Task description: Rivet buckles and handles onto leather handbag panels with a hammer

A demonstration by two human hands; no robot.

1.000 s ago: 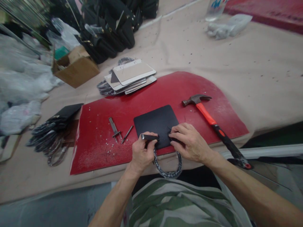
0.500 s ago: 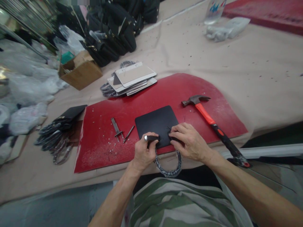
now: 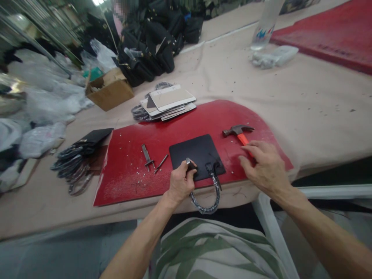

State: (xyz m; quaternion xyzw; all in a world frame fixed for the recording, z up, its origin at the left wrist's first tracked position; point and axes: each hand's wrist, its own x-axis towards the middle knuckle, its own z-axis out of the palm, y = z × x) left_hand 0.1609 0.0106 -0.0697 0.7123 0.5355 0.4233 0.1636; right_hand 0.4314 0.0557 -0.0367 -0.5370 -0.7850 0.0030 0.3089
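My left hand [image 3: 180,181] is closed around a short dark punch with a metal end [image 3: 188,160], held fairly upright over the lower part of a black panel [image 3: 194,149]. A wrapped bag handle [image 3: 207,210] loops from that panel over the front edge, its right end [image 3: 211,169] lying bare on the panel. My right hand [image 3: 266,164] hovers over the grip of a claw hammer [image 3: 240,131], thumb and fingers apart. The hammer's red neck shows between them, and most of its grip is hidden under the hand.
A red board [image 3: 130,186] lies beneath the work. On it rest a pronged punch [image 3: 147,157] and a thin metal rod [image 3: 161,164]. Stacked pale panels [image 3: 173,99] stand behind, bundled black panels with handles [image 3: 78,151] at left. Farther back are a cardboard box [image 3: 112,95] and a bottle [image 3: 264,33].
My right hand has left the black panel and moved right to the hammer. In my left hand, the punch has tipped from lying sideways to more upright.
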